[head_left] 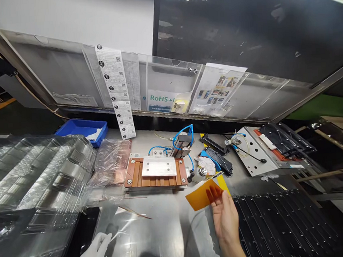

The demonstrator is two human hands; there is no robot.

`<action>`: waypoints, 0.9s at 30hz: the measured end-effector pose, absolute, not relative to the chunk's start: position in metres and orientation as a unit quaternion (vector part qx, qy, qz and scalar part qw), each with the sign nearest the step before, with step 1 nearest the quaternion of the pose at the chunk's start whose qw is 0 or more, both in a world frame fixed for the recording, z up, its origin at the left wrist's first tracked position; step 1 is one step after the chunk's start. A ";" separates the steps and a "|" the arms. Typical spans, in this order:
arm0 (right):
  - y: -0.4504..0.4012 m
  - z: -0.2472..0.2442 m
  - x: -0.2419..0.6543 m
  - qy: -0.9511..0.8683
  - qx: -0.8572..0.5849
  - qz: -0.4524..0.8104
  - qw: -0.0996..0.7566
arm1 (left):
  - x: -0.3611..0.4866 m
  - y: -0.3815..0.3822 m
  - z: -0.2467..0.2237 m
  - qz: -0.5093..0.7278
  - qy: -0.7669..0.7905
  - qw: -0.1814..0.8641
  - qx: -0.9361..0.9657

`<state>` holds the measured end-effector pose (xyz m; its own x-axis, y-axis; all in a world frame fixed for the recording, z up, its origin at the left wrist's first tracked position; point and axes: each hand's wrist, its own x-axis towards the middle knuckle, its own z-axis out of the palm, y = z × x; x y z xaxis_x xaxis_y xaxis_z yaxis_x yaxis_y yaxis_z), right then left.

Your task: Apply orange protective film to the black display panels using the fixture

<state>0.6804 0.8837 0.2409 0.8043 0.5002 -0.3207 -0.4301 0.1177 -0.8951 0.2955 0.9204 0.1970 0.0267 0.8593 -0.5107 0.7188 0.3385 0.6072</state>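
Holding one amber film sheet by its lower right corner, the right hand is seen in the head view with thumb and fingers pinched on the film, raised above the steel workbench just in front of the copper-coloured press fixture. The step in hand is judged to be presentation of the film toward the fixture's one metal plate; accurate alignment over that plate is judged to be called for next. The gloved left hand is rested near the black tray edge, fingers loosely spread, nothing gripped. Counted: one film, one fixture, one blue bin, one stack of clear blister trays, one label strip.
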 end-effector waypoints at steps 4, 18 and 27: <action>0.892 0.264 0.670 -0.149 -0.625 0.359 0.677 | 0.293 0.948 0.178 0.017 0.746 0.309 0.590; 0.920 0.282 0.607 -0.534 -0.614 0.500 0.297 | 0.421 0.978 0.272 0.073 0.452 0.566 0.686; 0.930 0.258 0.672 -0.355 -0.603 0.616 0.361 | 0.407 1.022 0.249 0.134 0.574 0.532 0.608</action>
